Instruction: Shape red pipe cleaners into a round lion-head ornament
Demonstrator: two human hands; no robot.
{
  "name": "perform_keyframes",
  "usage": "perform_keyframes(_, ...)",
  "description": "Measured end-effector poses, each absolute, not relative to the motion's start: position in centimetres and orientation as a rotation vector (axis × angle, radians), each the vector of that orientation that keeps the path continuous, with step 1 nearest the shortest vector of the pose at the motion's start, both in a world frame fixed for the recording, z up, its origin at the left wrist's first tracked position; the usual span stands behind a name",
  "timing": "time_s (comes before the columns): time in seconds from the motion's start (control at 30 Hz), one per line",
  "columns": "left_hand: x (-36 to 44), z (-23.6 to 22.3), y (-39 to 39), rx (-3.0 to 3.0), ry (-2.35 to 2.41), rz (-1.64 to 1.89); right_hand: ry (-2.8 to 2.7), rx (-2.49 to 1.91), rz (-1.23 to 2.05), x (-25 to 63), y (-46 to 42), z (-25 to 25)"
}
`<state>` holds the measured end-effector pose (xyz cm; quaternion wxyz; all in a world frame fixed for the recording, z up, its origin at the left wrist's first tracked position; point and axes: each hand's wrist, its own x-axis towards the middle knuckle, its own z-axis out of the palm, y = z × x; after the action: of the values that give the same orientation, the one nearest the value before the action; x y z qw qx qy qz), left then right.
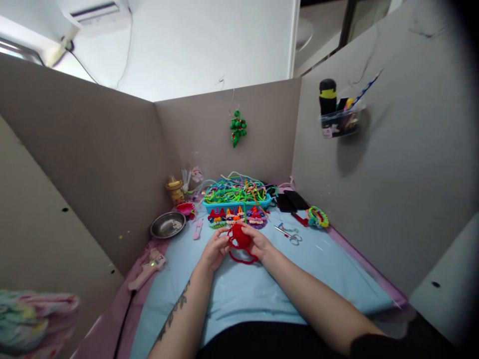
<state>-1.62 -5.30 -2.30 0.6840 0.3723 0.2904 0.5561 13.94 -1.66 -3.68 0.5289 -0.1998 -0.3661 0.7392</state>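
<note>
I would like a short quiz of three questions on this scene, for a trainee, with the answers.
1. Which colour is the bundle between the left hand and the right hand?
A) green
B) red
C) white
2. True or false: the scissors lie on the blue cover.
3. Fill in: from the wearer's view, the metal bowl is to the ____ of the hands.
Key: 1 B; 2 true; 3 left.
</note>
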Motion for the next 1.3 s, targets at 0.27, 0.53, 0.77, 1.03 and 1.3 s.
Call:
perform_keyframes(0.27, -1.3, -2.3, -5.5, 0.914, 0.708, 1.189, -0.69, -0.493, 1.763, 13.7, -1.3, -4.0)
perform_keyframes(0.53, -0.8, -2.6, -5.4, 1.044, 0.723, 1.247, -0.677, -0.497, 1.743, 13.6, -1.4, -3.8)
perform_keyframes(0.77, -0.6, -2.8, -5.4, 1.125, 0.736, 1.31, -0.619, -0.479, 1.784, 13.6, -1.6, -3.6)
perform_keyframes(1.03, -0.8, -2.5, -5.2, 1.094, 0.759, 1.394, -0.852, -0.468, 1.619, 14.1, -2.4, -2.1)
perform_keyframes(1.3, -1.5, -2.9, -4.5, 1.104, 0.829, 1.572, -1.337, -0.633, 1.14, 14.4, -4.9, -0.4)
